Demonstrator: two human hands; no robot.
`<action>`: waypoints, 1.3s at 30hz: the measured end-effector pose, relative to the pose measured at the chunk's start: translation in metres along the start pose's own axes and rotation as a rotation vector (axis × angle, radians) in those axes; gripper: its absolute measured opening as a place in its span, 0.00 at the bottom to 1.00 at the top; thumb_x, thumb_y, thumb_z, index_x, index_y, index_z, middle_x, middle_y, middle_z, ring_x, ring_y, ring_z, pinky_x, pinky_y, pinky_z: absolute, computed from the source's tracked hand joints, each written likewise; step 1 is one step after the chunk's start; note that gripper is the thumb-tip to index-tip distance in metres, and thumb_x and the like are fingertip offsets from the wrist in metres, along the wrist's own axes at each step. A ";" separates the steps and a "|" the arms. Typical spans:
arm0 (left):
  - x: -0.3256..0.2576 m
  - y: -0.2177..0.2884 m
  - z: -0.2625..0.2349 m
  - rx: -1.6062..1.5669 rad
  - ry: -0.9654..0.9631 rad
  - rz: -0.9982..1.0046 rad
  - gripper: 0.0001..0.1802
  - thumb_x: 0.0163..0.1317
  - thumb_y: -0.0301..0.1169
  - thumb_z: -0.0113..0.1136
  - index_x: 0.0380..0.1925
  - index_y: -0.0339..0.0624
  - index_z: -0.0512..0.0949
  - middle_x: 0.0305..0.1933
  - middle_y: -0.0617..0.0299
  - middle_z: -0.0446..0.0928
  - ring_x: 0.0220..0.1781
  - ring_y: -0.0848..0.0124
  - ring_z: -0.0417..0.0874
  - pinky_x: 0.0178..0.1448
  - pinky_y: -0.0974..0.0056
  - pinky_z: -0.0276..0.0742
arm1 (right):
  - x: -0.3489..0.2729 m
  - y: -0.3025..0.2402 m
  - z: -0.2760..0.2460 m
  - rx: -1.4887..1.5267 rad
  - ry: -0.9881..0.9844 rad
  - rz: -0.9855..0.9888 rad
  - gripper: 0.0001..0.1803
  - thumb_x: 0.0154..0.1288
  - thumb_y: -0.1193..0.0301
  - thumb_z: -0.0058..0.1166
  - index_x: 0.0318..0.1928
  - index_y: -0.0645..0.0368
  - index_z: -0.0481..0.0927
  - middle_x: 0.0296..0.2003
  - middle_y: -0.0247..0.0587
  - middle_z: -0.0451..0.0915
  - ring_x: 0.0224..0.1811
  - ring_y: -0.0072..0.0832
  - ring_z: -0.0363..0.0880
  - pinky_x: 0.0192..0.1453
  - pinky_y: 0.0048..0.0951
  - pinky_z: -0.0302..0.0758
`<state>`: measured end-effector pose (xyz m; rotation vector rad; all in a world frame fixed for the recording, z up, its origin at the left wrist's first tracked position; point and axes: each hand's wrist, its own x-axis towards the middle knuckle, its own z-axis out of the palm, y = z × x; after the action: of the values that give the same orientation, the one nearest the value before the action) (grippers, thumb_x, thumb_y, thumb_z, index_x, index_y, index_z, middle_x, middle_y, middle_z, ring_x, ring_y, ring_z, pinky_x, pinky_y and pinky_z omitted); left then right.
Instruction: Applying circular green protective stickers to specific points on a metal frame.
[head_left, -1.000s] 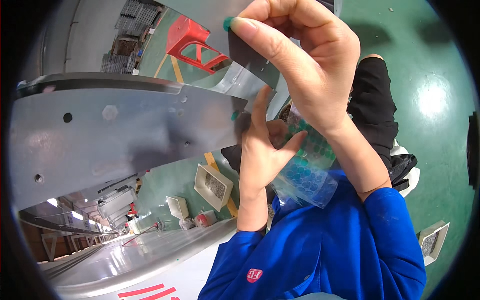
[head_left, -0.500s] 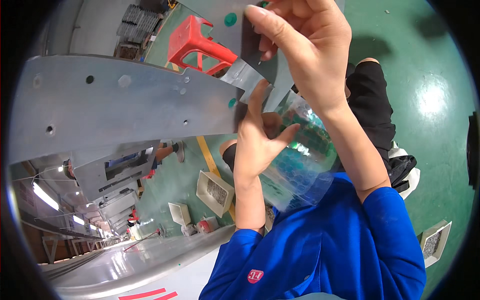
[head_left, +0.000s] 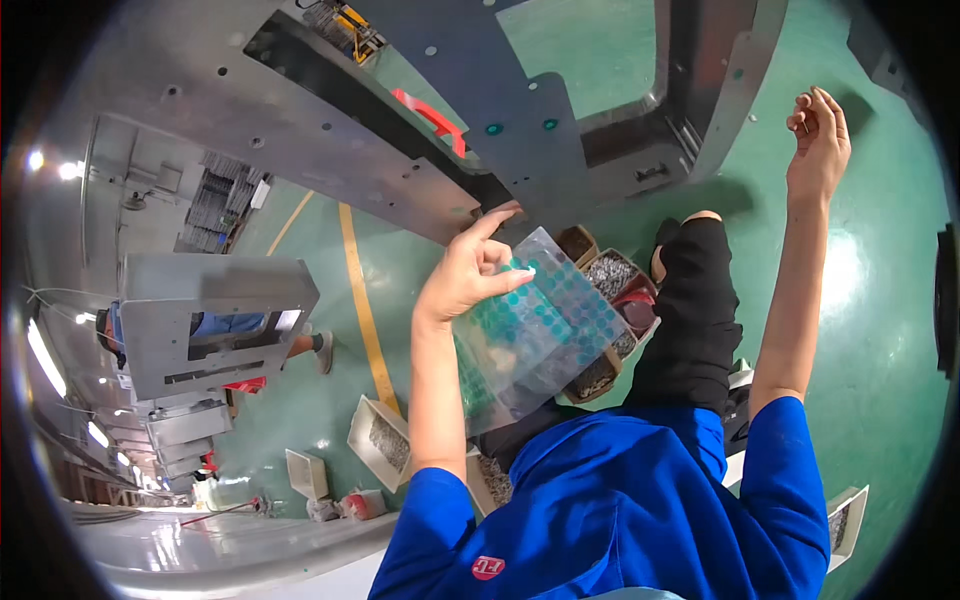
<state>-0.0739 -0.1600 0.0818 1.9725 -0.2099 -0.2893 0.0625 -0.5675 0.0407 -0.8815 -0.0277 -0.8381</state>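
Note:
My left hand (head_left: 463, 268) is closed on a clear plastic sheet of green round stickers (head_left: 575, 310), its thumb lying over the upper edge. The index finger of that hand stretches toward the lower end of a grey metal panel (head_left: 330, 160); whether it touches I cannot tell. Off to the right, my right hand (head_left: 820, 145) is raised over the floor with loosely bent fingers, and nothing shows in it. Two green round stickers, a left one (head_left: 493, 129) and a right one (head_left: 550, 125), sit on the grey metal plate (head_left: 470, 70) ahead.
Beneath the sheet and beside my leg are several bins of small metal parts, one a cardboard-coloured bin (head_left: 612, 272). White bins, including a tilted one (head_left: 385, 440), stand left on the green floor (head_left: 300, 430). A red stool (head_left: 430, 115) shows through the frame's gap. Another metal housing (head_left: 215, 325) stands left.
My right hand has left the metal plate and swung far to the right. The sheet now lies flatter to view under my left hand. The view has shifted, showing more of the metal frame.

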 end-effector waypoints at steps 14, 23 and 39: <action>0.077 0.000 -0.041 0.036 -0.157 0.185 0.29 0.49 0.16 0.67 0.55 0.41 0.76 0.23 0.78 0.54 0.25 0.84 0.54 0.29 0.73 0.50 | 0.018 0.011 0.009 -0.497 -0.396 -0.192 0.24 0.70 0.63 0.47 0.61 0.63 0.72 0.55 0.44 0.76 0.56 0.32 0.73 0.61 0.33 0.70; 0.069 0.009 0.012 0.048 -0.130 0.225 0.29 0.50 0.20 0.67 0.55 0.41 0.72 0.18 0.77 0.53 0.22 0.85 0.53 0.27 0.72 0.47 | -0.106 -0.115 0.058 -0.591 -0.425 -1.029 0.11 0.58 0.73 0.54 0.38 0.70 0.79 0.32 0.48 0.80 0.35 0.34 0.77 0.43 0.37 0.74; 0.042 0.054 0.112 0.248 -0.053 0.176 0.37 0.49 0.28 0.63 0.63 0.35 0.65 0.15 0.62 0.66 0.17 0.73 0.68 0.33 0.69 0.71 | -0.102 -0.079 0.097 -0.762 -0.351 -1.083 0.11 0.42 0.83 0.70 0.31 0.63 0.86 0.29 0.38 0.84 0.31 0.26 0.82 0.32 0.21 0.75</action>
<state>-0.0678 -0.2908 0.0831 2.1749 -0.4694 -0.2086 -0.0304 -0.4635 0.1218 -1.7775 -0.5648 -1.7412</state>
